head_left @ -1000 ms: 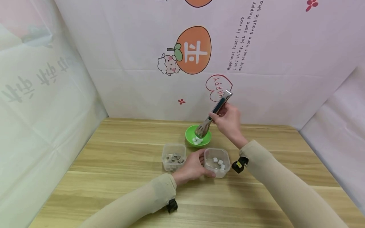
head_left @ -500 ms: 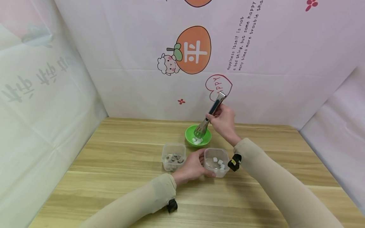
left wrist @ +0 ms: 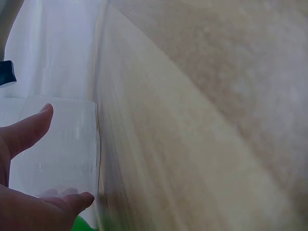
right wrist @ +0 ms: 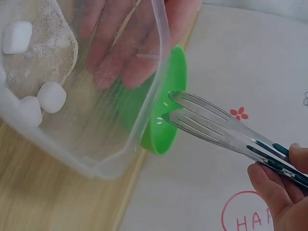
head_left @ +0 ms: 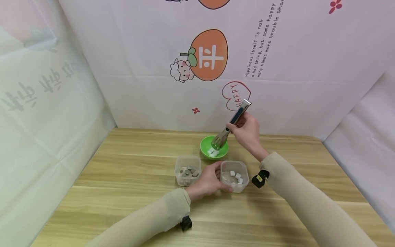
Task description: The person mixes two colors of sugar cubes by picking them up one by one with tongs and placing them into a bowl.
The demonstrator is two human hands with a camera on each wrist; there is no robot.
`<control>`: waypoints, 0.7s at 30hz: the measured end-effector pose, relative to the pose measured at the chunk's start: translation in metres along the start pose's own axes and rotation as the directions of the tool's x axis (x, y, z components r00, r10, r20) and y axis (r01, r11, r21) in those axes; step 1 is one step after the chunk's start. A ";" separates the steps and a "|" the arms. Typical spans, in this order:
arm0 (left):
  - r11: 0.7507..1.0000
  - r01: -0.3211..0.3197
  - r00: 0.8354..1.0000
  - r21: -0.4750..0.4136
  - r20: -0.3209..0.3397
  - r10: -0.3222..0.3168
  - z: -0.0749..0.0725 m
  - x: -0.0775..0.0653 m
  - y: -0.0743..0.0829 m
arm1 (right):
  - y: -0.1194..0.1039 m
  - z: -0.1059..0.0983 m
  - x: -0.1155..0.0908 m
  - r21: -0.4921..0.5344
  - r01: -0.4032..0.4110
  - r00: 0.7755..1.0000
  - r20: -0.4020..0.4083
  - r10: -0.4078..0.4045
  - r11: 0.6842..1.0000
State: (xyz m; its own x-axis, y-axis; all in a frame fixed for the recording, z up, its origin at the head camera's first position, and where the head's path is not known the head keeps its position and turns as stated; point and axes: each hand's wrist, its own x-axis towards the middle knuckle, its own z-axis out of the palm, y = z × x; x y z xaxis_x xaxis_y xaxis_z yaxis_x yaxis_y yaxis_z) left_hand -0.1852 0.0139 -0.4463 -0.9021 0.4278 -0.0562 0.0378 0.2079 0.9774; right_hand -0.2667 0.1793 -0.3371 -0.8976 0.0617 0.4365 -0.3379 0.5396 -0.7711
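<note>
My right hand [head_left: 248, 132] grips metal tongs [head_left: 219, 139] with dark green handle inlays, tilted down to the left. In the right wrist view the tong tips stand slightly apart at the rim of the green bowl [right wrist: 177, 72], with nothing seen between them. Several white marshmallow-like pieces [head_left: 213, 153] lie in the bowl, below the tips. My left hand [head_left: 208, 181] holds the left side of a clear plastic container [head_left: 235, 188], thumb at the near corner and fingers at the far one. Several more white pieces [right wrist: 52, 96] and white powder are inside it.
Left of my left hand stands a second clear container [head_left: 188, 158] holding several grey-brown cubes [head_left: 189, 171]. All of it rests on a wood-grain table [head_left: 135, 178]. A printed white backdrop [head_left: 154, 99] rises right behind the bowl; white sheets hang at both sides.
My right hand with the tongs shifted left, then back to the right. One more white piece shows in the bowl under the tips. The left hand and containers stay put.
</note>
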 end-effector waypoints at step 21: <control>1.000 0.004 1.000 0.004 -0.011 -0.004 0.002 0.002 -0.001 | -0.020 -0.058 -0.041 -0.009 0.093 0.995 0.045 -0.092 0.996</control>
State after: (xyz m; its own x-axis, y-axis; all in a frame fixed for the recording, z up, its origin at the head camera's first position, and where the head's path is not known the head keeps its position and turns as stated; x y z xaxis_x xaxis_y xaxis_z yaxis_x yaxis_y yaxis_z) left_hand -0.1859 0.0166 -0.4482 -0.9068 0.4176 -0.0579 0.0360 0.2134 0.9763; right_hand -0.2067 0.2144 -0.3129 -0.8744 -0.0263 0.4846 -0.4172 0.5508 -0.7229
